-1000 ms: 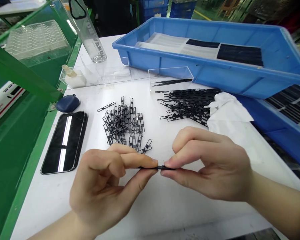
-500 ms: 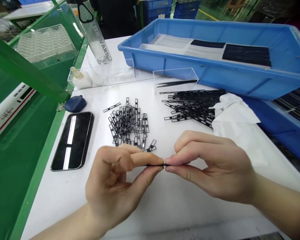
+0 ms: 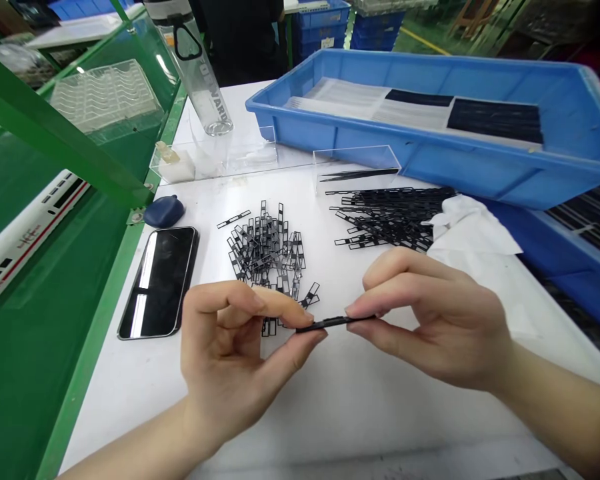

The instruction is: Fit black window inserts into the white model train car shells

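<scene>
A thin black strip [image 3: 334, 322] is held edge-on between my two hands, above the white table. My left hand [image 3: 240, 353] pinches its left end between thumb and forefinger. At the other end, the thumb and fingertips of my right hand [image 3: 430, 320] close on it. Just beyond my left hand lies a loose pile of short black frame pieces [image 3: 265, 243] with rectangular openings. Farther right, a heap of longer black strips [image 3: 390, 217] lies beside a crumpled white cloth or tissue [image 3: 473, 227].
A phone [image 3: 157, 283] and a dark blue pouch-like object [image 3: 164, 211] lie at the left. Behind stand a clear bottle [image 3: 205, 87], clear trays [image 3: 357, 157] and a large blue bin [image 3: 330, 137] holding white and black strips. A green frame [image 3: 65, 140] borders the table's left side.
My fingertips have moved apart along the black strip, so more of its middle shows. The strip now tilts slightly, right end higher. The whole view has shifted a little.
</scene>
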{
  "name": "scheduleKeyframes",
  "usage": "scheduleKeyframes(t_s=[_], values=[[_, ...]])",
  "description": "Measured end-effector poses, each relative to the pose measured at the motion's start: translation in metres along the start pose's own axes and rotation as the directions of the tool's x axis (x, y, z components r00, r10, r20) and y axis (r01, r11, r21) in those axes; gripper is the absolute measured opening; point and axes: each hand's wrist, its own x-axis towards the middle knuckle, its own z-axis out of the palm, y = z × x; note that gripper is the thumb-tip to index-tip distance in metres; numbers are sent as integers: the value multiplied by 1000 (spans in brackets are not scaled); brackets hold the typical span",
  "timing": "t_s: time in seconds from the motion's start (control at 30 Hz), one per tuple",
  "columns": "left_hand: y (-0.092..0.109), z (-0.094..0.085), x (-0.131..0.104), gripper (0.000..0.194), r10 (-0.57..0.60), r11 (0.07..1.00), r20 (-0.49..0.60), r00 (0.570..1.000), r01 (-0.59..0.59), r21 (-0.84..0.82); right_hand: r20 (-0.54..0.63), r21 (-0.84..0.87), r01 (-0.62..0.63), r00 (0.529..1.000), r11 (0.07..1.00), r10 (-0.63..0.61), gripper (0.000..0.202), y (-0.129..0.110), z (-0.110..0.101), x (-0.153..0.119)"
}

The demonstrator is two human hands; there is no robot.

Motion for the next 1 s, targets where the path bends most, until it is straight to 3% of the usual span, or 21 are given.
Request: scheduleKeyframes(t_s=[0.23, 0.37, 0.6, 0.77, 1.0], values=[[0, 0, -3, 62, -13, 1000, 67, 998, 14, -9, 89, 0, 2, 996, 1000, -2, 15, -2, 0, 1], [1, 0, -3, 62, -20, 1000, 45, 999, 19, 16, 81, -7, 11, 997, 1000, -10, 11, -2, -1, -1], [4, 0, -1, 49, -178, 984, 68, 982, 175, 36, 98, -6, -13, 995, 1000, 13, 6, -2, 1, 0], [2, -3, 1, 54, -123, 990, 152, 981, 132, -54, 144, 80, -20, 990, 997, 8, 15, -3, 0, 2], [5, -2, 4, 49, -198, 979, 107, 974, 201, -23, 75, 14, -33, 997, 999, 32, 11, -2, 0, 2]])
